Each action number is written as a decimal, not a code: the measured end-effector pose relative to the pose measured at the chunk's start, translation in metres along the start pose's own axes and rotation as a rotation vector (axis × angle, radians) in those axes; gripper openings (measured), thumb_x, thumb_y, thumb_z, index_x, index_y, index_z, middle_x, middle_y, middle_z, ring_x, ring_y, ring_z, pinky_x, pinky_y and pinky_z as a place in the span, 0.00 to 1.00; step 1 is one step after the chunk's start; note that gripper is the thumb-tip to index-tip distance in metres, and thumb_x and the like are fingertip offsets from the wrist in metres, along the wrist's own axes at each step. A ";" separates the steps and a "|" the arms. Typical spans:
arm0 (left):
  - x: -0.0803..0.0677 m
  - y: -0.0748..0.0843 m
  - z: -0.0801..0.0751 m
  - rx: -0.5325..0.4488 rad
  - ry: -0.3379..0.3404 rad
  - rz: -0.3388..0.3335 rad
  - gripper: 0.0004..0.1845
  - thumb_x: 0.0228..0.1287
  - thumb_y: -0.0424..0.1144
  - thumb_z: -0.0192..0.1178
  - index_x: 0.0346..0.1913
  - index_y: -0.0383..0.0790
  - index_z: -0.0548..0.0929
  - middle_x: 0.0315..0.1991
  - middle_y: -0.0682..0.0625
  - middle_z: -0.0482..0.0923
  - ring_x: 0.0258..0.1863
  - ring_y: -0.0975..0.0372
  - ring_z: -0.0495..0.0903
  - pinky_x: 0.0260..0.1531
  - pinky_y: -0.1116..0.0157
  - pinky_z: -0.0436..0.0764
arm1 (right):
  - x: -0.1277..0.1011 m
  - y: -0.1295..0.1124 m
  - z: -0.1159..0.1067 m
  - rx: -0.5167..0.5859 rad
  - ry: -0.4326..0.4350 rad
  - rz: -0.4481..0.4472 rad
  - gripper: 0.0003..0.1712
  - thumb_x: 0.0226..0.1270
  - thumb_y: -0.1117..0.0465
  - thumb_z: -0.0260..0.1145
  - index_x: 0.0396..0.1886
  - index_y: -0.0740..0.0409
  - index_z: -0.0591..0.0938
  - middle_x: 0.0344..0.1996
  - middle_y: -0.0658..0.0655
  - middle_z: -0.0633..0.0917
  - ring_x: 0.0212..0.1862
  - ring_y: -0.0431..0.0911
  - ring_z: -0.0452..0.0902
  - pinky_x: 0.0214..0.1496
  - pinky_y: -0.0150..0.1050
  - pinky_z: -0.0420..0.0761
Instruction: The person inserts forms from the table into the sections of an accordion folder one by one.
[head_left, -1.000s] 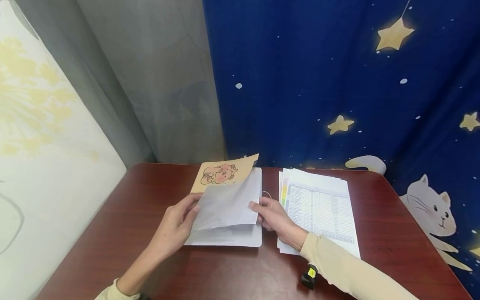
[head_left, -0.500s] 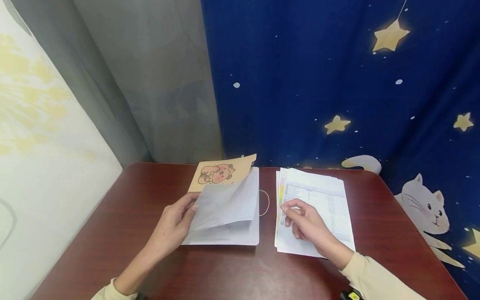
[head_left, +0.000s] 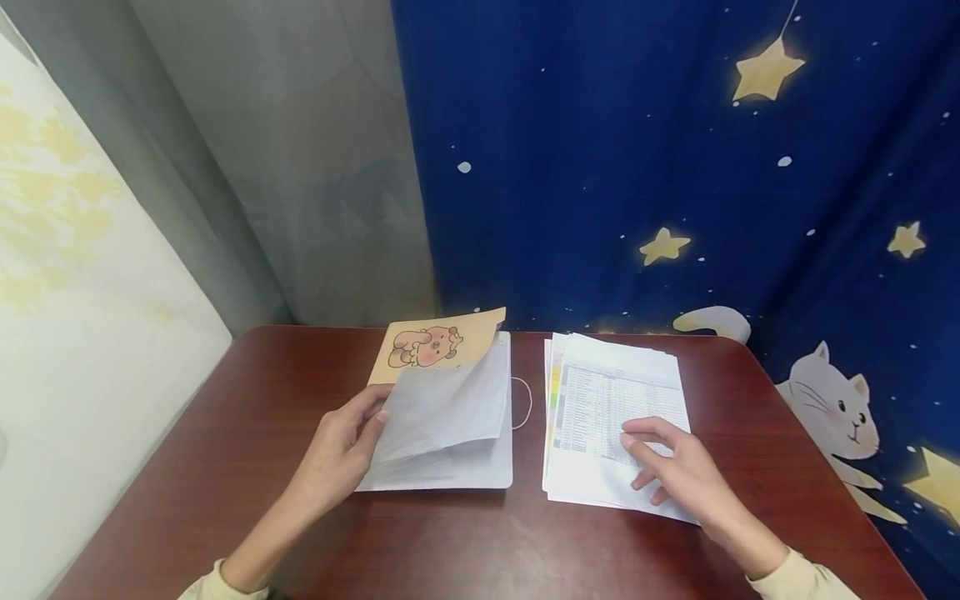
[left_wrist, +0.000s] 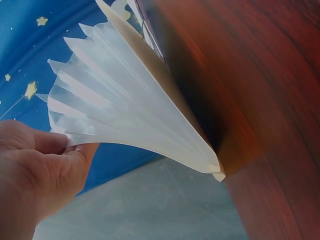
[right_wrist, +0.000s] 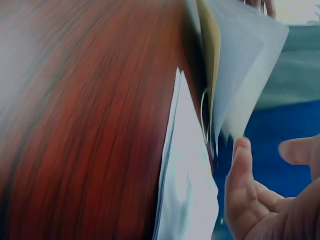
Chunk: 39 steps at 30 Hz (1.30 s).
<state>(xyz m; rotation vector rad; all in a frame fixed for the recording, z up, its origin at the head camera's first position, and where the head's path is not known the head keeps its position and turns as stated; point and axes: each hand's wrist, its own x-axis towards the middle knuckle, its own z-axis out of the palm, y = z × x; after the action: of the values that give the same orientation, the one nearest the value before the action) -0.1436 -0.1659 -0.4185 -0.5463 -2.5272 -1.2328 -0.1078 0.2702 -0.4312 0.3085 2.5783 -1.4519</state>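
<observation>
On the table lies an expanding file folder (head_left: 450, 408) with a tan cover (head_left: 427, 343) that bears a cartoon animal. My left hand (head_left: 341, 450) pinches the left edge of its translucent pocket sheets between thumb and fingers and holds them lifted. In the left wrist view the pockets (left_wrist: 115, 100) fan out above the cover. To the right, a stack of printed papers (head_left: 592, 400) lies a little uneven, with a coloured strip along its left side. My right hand (head_left: 678, 471) hovers over the near right part of the stack, its fingers loosely bent and holding nothing.
A thin pale elastic loop (head_left: 528, 404) sticks out from the folder's right side. The reddish-brown wooden table (head_left: 480, 542) ends at the back against a grey curtain (head_left: 337, 167) and a blue star-patterned curtain (head_left: 555, 167). A white patterned cloth (head_left: 90, 350) hangs at the left.
My right hand has let go of the folder's sheets and moved right, over the printed papers. The left hand keeps its pinch on the pocket sheets. The view has shifted slightly.
</observation>
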 end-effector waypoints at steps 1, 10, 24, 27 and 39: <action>0.000 0.000 0.000 -0.003 -0.003 0.001 0.17 0.76 0.26 0.58 0.62 0.41 0.83 0.43 0.50 0.90 0.36 0.64 0.80 0.37 0.69 0.77 | 0.000 0.004 -0.004 -0.055 0.016 0.002 0.33 0.73 0.43 0.70 0.71 0.54 0.77 0.64 0.65 0.83 0.31 0.50 0.86 0.27 0.42 0.83; 0.002 0.000 -0.001 0.000 -0.008 0.023 0.17 0.75 0.25 0.59 0.61 0.40 0.83 0.34 0.52 0.85 0.29 0.67 0.74 0.33 0.69 0.74 | 0.002 0.029 -0.032 -0.725 0.170 -0.083 0.59 0.58 0.32 0.76 0.75 0.69 0.70 0.67 0.80 0.72 0.55 0.72 0.78 0.51 0.73 0.79; 0.004 0.000 -0.002 -0.004 -0.031 0.016 0.18 0.76 0.26 0.58 0.62 0.43 0.83 0.46 0.51 0.91 0.36 0.64 0.79 0.38 0.70 0.75 | -0.004 0.045 -0.039 -0.824 0.183 -0.009 0.42 0.61 0.24 0.68 0.33 0.63 0.79 0.25 0.56 0.75 0.26 0.50 0.68 0.25 0.43 0.65; 0.004 0.000 -0.003 -0.007 -0.036 0.019 0.18 0.76 0.26 0.58 0.62 0.45 0.84 0.46 0.51 0.91 0.36 0.64 0.79 0.38 0.69 0.74 | -0.004 0.049 -0.040 -0.813 0.192 -0.009 0.41 0.62 0.23 0.67 0.28 0.59 0.78 0.22 0.55 0.73 0.24 0.49 0.68 0.24 0.42 0.64; 0.004 0.001 -0.002 0.015 -0.028 0.009 0.18 0.75 0.26 0.58 0.62 0.43 0.84 0.49 0.49 0.91 0.39 0.65 0.82 0.41 0.69 0.79 | 0.006 0.058 -0.044 -0.738 0.121 0.010 0.32 0.60 0.36 0.77 0.33 0.63 0.84 0.19 0.54 0.75 0.24 0.48 0.69 0.26 0.40 0.67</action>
<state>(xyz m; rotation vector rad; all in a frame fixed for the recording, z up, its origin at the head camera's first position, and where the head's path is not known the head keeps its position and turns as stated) -0.1466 -0.1665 -0.4153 -0.5747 -2.5523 -1.2101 -0.1001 0.3373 -0.4577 0.2987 2.9664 -0.4072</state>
